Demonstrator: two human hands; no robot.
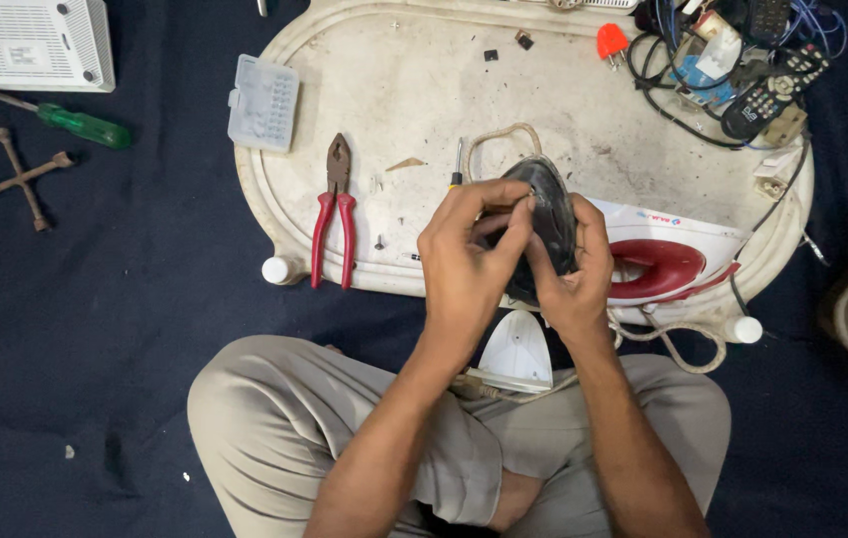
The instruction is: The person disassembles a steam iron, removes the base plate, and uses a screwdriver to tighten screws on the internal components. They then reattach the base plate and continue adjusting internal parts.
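I clamp the dark iron soleplate (pixel 546 224) between my left hand (pixel 469 264) and right hand (pixel 573 279), gripping its edges; it looks rigid, heavy, slick.

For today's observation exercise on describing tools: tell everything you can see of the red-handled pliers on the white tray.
The pliers have two red handles, seemingly plastic-coated, and a dark, worn-looking metal head. They lie flat on the oval white tray near its left edge, head pointing away from the person, handles slightly spread and reaching the tray's front rim. The jaws look closed. Neither hand touches them; the left hand is nearest. A small pale plastic box lies beyond them.
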